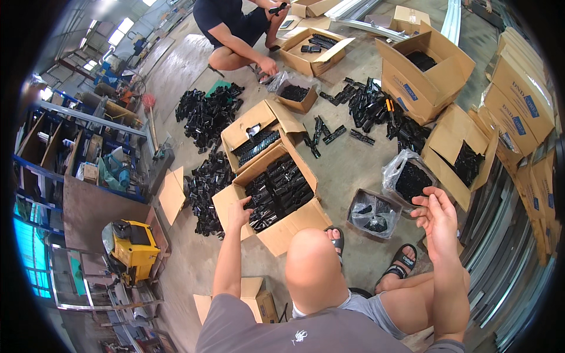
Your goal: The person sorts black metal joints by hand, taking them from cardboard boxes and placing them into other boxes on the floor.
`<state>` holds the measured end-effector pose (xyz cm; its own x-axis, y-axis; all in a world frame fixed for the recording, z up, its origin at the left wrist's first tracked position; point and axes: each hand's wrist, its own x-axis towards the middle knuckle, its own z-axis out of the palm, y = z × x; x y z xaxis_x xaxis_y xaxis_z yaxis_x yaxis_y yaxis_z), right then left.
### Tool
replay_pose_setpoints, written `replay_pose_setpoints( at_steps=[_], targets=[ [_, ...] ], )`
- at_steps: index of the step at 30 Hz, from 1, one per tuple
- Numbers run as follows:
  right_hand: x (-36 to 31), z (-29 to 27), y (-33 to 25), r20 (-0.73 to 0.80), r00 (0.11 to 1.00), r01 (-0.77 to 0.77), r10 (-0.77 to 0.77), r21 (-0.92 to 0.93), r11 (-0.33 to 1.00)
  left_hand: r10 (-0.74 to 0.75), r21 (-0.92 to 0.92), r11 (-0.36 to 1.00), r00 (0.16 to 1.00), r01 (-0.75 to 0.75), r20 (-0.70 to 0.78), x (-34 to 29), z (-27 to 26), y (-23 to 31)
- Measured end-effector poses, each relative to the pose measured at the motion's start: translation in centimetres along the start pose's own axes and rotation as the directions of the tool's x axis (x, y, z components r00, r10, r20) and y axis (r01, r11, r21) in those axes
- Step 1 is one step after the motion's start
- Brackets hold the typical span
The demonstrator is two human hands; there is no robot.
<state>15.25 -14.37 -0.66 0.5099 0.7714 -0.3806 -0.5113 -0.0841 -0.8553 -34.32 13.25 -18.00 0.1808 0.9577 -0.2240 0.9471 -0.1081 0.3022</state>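
My left hand (239,213) is at the left side of an open cardboard box (306,172), by its flap. Its visible fingers are stretched out and I see nothing in them. Rows of black plastic parts (279,194), long and narrow, fill that box. My right hand (436,216) is raised above my right leg, palm up, with fingers apart and slightly bent; no object shows in it. Nearest to it is a plastic-lined box (414,179) of small black pieces. Beside that stands a smaller box (372,213) with a clear bag inside.
Black parts lie heaped on the floor at left (210,112) and at right (376,106). A crouching person (235,35) holds a black part at the far side. More cartons (426,70) stand right, beside long metal profiles (500,259). A yellow machine (134,252) is at left.
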Motion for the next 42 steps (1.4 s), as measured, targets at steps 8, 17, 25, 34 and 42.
replay_pose_setpoints(
  at_steps=[8,17,25,34,42],
  targets=[
    [0.1,1.1,1.2,-0.017,0.999,-0.044,0.043,-0.041,0.998,-0.08,0.123,0.987,0.979,0.105,-0.188,2.5,1.2,-3.5],
    [1.5,1.2,0.3,-0.079,0.995,-0.064,0.057,-0.088,0.994,0.471,-0.364,0.759,0.841,-0.54,-0.266,-1.6,-0.5,23.7],
    [1.5,-1.5,-3.9,-0.319,0.912,0.266,-0.258,-0.019,0.964,0.844,-0.349,0.513,0.386,-0.784,0.372,0.4,6.5,39.8],
    [-0.9,-4.4,-6.0,-0.408,0.865,0.316,-0.292,-0.009,0.949,0.412,0.388,0.74,0.826,-0.55,0.386,18.5,20.6,38.6],
    [-0.8,-4.7,-6.1,-0.35,0.906,0.25,-0.239,-0.016,0.968,0.675,0.362,0.589,0.687,-0.722,0.271,24.5,24.8,38.9]
  ],
)
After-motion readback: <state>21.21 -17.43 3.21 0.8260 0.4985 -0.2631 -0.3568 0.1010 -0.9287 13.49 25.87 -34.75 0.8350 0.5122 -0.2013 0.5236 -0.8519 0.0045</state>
